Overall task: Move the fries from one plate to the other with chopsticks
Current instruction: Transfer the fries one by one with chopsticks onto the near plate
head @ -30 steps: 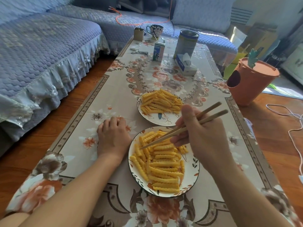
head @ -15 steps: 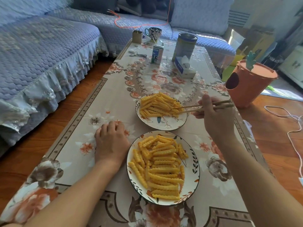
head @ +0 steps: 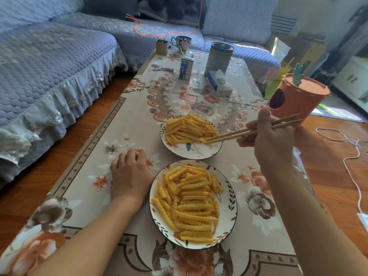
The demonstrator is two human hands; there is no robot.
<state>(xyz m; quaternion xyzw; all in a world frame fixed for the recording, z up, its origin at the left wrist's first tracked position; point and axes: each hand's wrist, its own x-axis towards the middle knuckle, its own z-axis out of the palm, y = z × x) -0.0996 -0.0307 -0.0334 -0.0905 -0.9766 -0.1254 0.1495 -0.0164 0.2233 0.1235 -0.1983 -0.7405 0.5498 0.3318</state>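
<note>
While the right hand (head: 272, 144) held the chopsticks (head: 251, 131) in a curled grip, thumb raised and fingers pinching the sticks near their upper ends, the tips lay close together at the right edge of the fries (head: 189, 129) heaped on the far plate (head: 191, 152). Whether a fry sat between the tips could not be told. The near plate (head: 229, 212), oval in this view with a leaf and flower pattern on its rim, carried a second heap of crinkle-cut fries (head: 191, 204), spread from its far edge to its near edge. The two plates stood just apart, one behind the other, on the worktop (head: 83, 176), which was covered with a floral cloth. The left hand (head: 129, 174) rested knuckles-up on the cloth just left of the near plate, fingers curled under and holding nothing. Toward the far end of the worktop stood a milk carton (head: 186, 68), a tall tin (head: 219, 56), a tissue box (head: 218, 84), a patterned cup (head: 181, 42) and a small square container (head: 162, 46). An orange bin (head: 296, 98) stood on the floor to the right, a blue-covered sofa (head: 49, 66) to the left.
</note>
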